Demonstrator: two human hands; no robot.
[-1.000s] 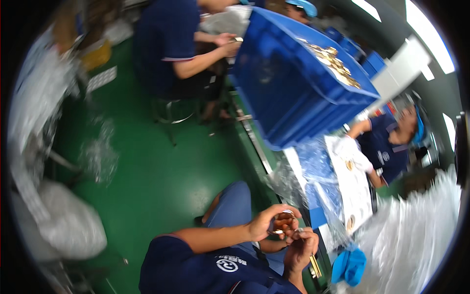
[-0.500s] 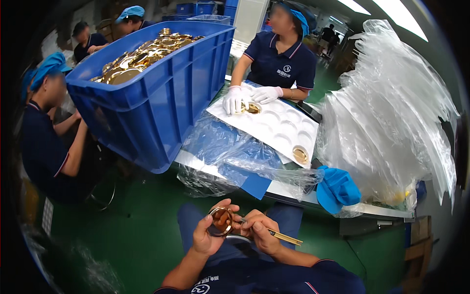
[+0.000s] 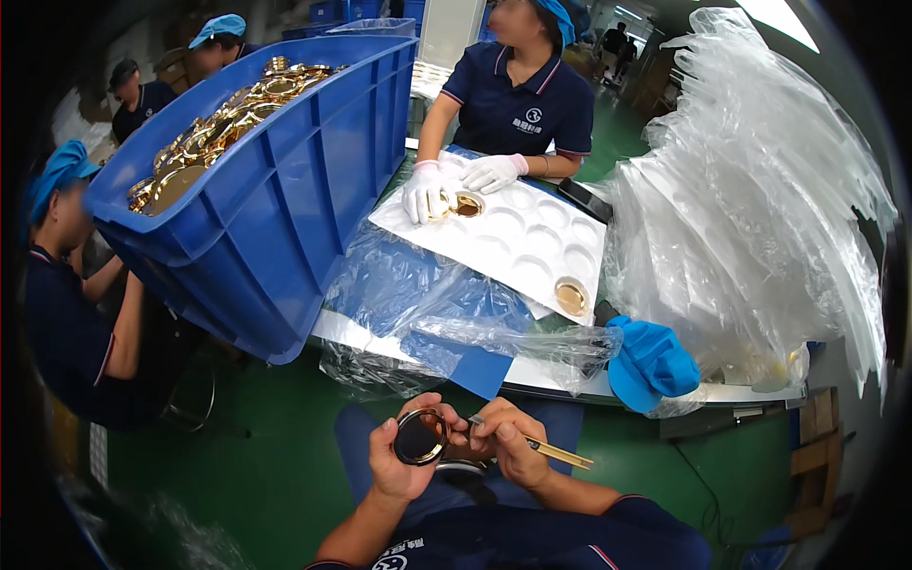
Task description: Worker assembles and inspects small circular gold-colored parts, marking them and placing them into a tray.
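My left hand (image 3: pixel 391 470) holds a round, gold-rimmed lid (image 3: pixel 420 437) by its edge, with its dark, glossy face turned up. Close on its right, my right hand (image 3: pixel 520 458) pinches a slim tool (image 3: pixel 565 455). The tool's yellow-gold end, which looks split in two, sticks out to the right. A thin metallic tip points towards the lid; whether it touches the rim I cannot tell. Both hands are above my lap, in front of the table.
A big blue bin (image 3: pixel 275 218) heaped with gold lids (image 3: pixel 223 123) stands at the left. Across the table, a co-worker's gloved hands (image 3: pixel 429 195) rest at a white moulded tray (image 3: pixel 518 249). A blue cap (image 3: pixel 653 361) and clear plastic bags (image 3: pixel 741 209) lie at the right.
The lid has tilted in my left hand, and its face now looks dark instead of mirroring fingers. My right hand keeps its pinch on the tool. The whole view has shifted slightly.
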